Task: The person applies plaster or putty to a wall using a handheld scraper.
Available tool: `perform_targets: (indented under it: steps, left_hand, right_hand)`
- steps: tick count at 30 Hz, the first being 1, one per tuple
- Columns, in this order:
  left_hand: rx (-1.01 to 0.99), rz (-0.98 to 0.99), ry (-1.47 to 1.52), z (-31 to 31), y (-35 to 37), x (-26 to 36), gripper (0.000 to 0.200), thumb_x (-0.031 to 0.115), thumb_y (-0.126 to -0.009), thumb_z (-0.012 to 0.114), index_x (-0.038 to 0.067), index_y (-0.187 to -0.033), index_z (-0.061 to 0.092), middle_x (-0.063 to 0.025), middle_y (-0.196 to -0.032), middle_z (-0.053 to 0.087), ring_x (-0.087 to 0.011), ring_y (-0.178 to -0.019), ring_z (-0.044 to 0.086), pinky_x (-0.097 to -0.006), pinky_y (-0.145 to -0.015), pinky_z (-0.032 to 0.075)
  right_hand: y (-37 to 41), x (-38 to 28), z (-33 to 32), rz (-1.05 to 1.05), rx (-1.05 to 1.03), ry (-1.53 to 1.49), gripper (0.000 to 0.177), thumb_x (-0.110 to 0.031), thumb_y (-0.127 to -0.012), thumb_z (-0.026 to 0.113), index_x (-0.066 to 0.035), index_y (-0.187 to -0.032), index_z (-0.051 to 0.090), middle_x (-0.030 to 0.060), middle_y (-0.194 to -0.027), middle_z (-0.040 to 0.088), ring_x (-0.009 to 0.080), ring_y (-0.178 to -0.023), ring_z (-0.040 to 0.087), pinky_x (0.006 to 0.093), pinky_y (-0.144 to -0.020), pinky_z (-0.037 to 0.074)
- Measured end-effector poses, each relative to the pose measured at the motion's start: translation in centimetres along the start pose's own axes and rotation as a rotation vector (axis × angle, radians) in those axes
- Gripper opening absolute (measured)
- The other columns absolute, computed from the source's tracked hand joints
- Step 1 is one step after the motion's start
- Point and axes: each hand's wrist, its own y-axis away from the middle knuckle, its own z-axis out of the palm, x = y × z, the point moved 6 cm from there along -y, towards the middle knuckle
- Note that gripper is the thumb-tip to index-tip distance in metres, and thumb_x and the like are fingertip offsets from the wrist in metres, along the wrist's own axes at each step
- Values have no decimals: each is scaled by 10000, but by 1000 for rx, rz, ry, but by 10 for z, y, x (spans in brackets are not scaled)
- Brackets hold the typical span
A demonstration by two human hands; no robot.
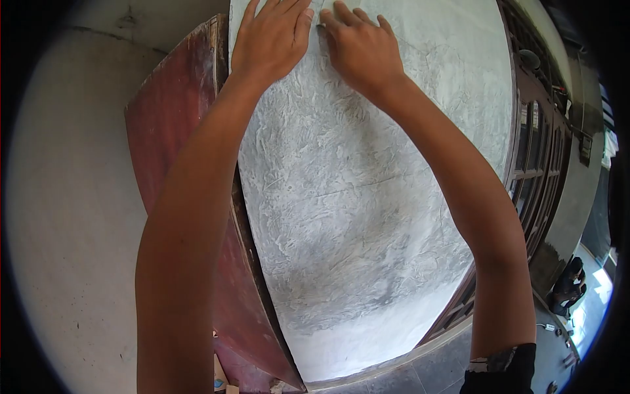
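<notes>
Both arms reach up to a tall wall panel (354, 190) coated in streaky, patchy grey and white. My left hand (275, 41) lies against its upper part, fingers stretched out, their tips cut off by the top edge of the view. Just to its right, my right hand (365, 54) presses on the same surface with bent fingers. A small dark edge (321, 28) shows beside its thumb side; the rest of that thing is hidden under the hand. A thin line runs across the coating lower down.
Left of the panel stands a dark red wooden board (174, 111), its edge worn, beside a pale wall (79, 197). Right are brown window frames (535, 144). Farther off, a person in dark clothing (568, 289) sits low near a white power strip (546, 326). Grey floor tiles (400, 381) lie below.
</notes>
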Motion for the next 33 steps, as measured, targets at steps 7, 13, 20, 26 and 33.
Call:
perform_targets:
  steps: [7, 13, 20, 26, 33]
  left_hand:
    - [0, 8, 22, -1, 3, -1, 478, 250, -1088, 372, -17, -1435, 566, -169, -1560, 506, -325, -1512, 371, -501, -1266, 204]
    - [5, 9, 3, -1, 1, -1, 484, 259, -1095, 361, -14, -1438, 564, -173, -1556, 510, -326, -1508, 377, -501, -1265, 210]
    - [9, 19, 19, -3, 1, -1, 482, 264, -1098, 366, -18, -1434, 565, -177, -1548, 517, -333, -1503, 385, -509, -1260, 215]
    - [-53, 41, -51, -3, 0, -1, 488, 240, -1079, 432, -34, -1475, 510, -207, -1571, 477, -359, -1497, 389, -508, -1255, 232]
    - [-79, 309, 104, 10, -22, 28, 638, 136, -990, 602, -36, -1560, 373, -251, -1599, 410, -394, -1485, 394, -528, -1223, 308]
  right_hand:
    - [-1, 10, 24, 153, -180, -131, 282, -191, -968, 662, -53, -1213, 680, 129, -1278, 688, 328, -1087, 695, 478, -947, 561]
    - [-3, 30, 23, 254, -171, -104, 303, -194, -996, 631, -73, -1270, 676, 110, -1336, 681, 312, -1218, 669, 475, -1089, 496]
    - [38, -26, 0, 44, -97, -65, 312, -225, -1007, 617, -70, -1271, 677, 137, -1395, 641, 330, -1271, 625, 525, -1088, 476]
    - [-32, 56, 44, 355, -337, -149, 310, -217, -1053, 497, -48, -1265, 647, 169, -1383, 628, 356, -1258, 611, 617, -1084, 443]
    - [-6, 72, 30, 200, -346, -284, 448, -153, -1013, 514, -75, -1452, 555, 140, -1594, 464, 351, -1464, 444, 572, -1194, 358]
